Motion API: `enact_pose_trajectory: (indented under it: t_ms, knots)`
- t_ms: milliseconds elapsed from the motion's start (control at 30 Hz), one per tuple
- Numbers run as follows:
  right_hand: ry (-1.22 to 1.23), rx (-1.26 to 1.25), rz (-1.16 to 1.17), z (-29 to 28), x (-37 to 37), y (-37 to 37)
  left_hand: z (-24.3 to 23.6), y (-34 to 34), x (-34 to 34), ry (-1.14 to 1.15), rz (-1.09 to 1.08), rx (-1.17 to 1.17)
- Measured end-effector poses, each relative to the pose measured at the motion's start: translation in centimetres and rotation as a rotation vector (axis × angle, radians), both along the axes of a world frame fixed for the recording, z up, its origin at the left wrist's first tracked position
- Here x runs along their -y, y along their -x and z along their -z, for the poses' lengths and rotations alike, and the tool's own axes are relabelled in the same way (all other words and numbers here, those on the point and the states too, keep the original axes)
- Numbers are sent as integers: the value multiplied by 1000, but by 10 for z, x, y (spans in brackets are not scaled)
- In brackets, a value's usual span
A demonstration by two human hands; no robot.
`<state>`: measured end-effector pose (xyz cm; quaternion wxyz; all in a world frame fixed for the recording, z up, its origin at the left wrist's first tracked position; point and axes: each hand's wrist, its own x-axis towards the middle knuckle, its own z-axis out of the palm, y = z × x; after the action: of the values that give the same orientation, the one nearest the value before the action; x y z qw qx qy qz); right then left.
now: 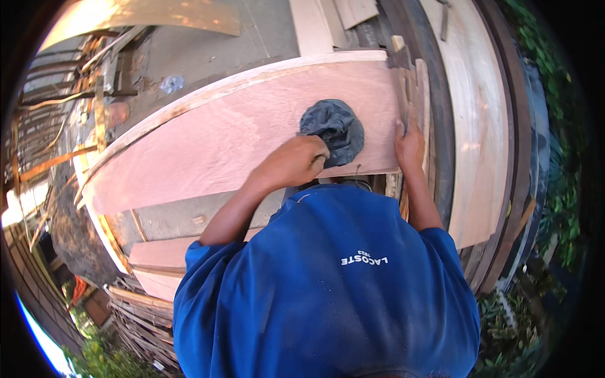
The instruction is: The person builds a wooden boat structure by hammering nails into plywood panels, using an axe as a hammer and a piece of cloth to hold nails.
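A crumpled dark grey plastic bag [343, 129] sits on a long pinkish plywood sheet [208, 135], close to its near edge. My left hand [296, 160] is closed at the bag's left side, with its curled fingers against the gathered plastic; whether anything small is also in them is hidden. At the sheet's right end, my right hand [411, 148] is wrapped round the handle of what looks like a hammer [400, 69], its dark head pointing away from me. A pale wooden strip [252, 74] runs along the sheet's curved far edge.
Long planks [479, 126] and dark beams lie to the right, beside green plants [561, 145]. More boards [309, 28] are at the back. To the left stand timber frames [101, 113] near a grey floor [170, 53]. Stacked sticks [142, 331] lie at the lower left.
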<state>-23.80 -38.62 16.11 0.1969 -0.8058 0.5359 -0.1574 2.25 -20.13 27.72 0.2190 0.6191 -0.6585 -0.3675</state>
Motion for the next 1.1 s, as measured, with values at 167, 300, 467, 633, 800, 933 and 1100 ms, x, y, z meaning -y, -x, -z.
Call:
enact_pose_trajectory:
  t_ms: [167,300,467,633,800,933,1100]
  knots:
    - [-96,65,-12,0,-2,3,72,17,3,91,-303,208]
    - [-130,23,13,-6,-4,0,83,19,2,6,-265,350]
    - [-137,5,41,0,2,5,89,19,-6,125,-119,453]
    - [48,41,17,4,6,5,89,23,-8,128,-250,358]
    - [127,84,-44,25,11,10,108,13,-21,280,-352,203]
    - [-70,51,51,25,10,20,98,7,-13,393,-323,127]
    - [-153,-45,51,-5,-6,-6,82,-20,-38,173,-680,-502]
